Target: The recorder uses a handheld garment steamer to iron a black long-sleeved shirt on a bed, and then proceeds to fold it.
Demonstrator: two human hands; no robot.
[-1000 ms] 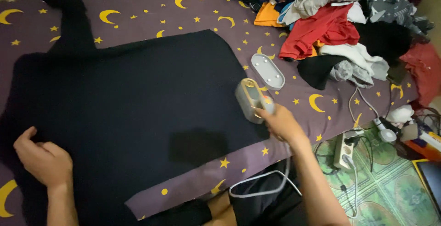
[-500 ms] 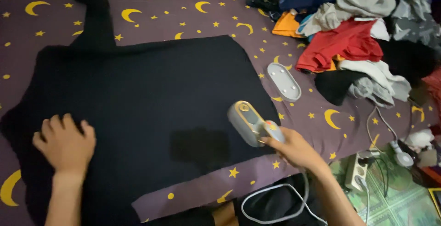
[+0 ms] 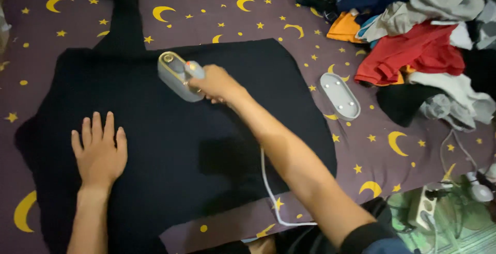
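Reaching far forward across the bed, the right hand (image 3: 216, 83) is closed around the handle of a small grey handheld iron (image 3: 178, 74), whose oval body lies tilted on the upper middle of a dark garment (image 3: 170, 130). The right forearm runs straight from the lower right of the view up to the wrist, elbow extended, crossing above the cloth. A white cord (image 3: 268, 187) trails from beneath that arm down over the garment's lower edge.

The left hand (image 3: 99, 150) lies palm down on the left part of the garment, all 5 fingers spread and flat against the fabric, holding nothing; its forearm comes up vertically from the bottom edge.

The garment is spread flat over a purple sheet (image 3: 361, 145) printed with yellow moons and stars, 1 sleeve stretching toward the top left. An oval grey iron base (image 3: 339, 95) lies on the sheet just right of the garment, well apart from the iron. A pile of mixed clothes (image 3: 413, 42) fills the upper right corner.
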